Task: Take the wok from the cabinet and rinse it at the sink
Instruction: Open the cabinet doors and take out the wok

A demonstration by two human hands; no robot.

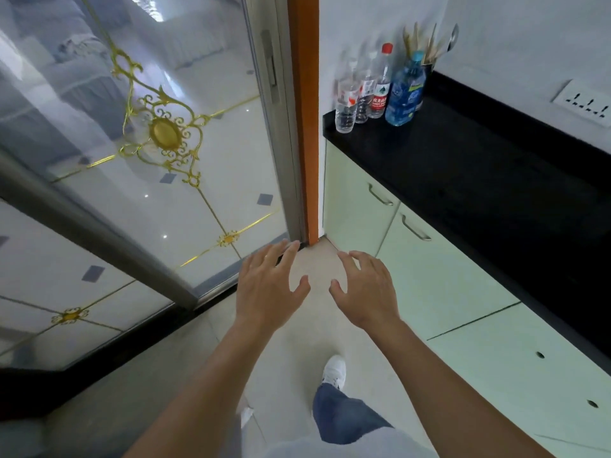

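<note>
My left hand (269, 285) and my right hand (367, 290) are held out side by side over the floor, palms down, fingers spread, holding nothing. To their right stand pale green cabinets (439, 279) under a black countertop (479, 166). The cabinet doors are closed, and two of them carry metal handles (415, 228). No wok and no sink are in view.
A glass sliding door with gold ornament (158, 153) fills the left, next to an orange door frame (305, 120). Several plastic bottles (380, 87) and a utensil holder (428, 64) stand at the counter's far end. A wall socket (583, 102) sits above the counter. My white shoe (334, 371) is on the tiled floor.
</note>
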